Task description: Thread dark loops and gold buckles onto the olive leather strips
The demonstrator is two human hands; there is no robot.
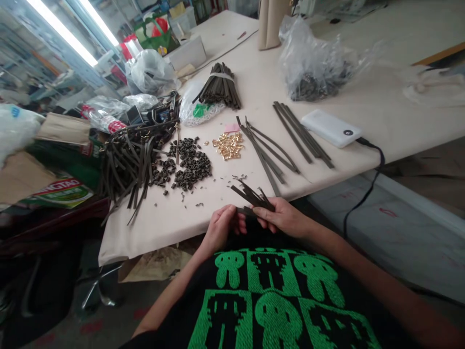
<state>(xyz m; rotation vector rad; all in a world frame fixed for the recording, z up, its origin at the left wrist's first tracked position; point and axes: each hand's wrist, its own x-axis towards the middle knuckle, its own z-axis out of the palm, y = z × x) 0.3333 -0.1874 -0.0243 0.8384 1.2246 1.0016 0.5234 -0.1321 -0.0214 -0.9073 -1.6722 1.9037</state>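
Just off the table's front edge, my right hand (pixel 284 216) is closed around a small bunch of dark strips (pixel 250 195), their ends fanned out to the left and upward. My left hand (pixel 222 224) is closed, thumb and fingers pinching the end of one dark strip (pixel 245 211) that runs across to the right hand. Just beyond lie tiny dark scraps (pixel 238 177). Further in are a pile of gold buckle-like metal pieces (pixel 228 145) and a heap of small dark loops (pixel 192 162). Loose long strips (pixel 263 150) lie ahead of my right hand.
More strips (pixel 301 133) lie by a white power bank (pixel 331 127) with a dark cable. Behind stand a tied strip bundle (pixel 222 87) and a clear plastic bag (pixel 314 68). Dark straps (pixel 127 165) hang over the table's left edge, beside bags and a bottle (pixel 105 118).
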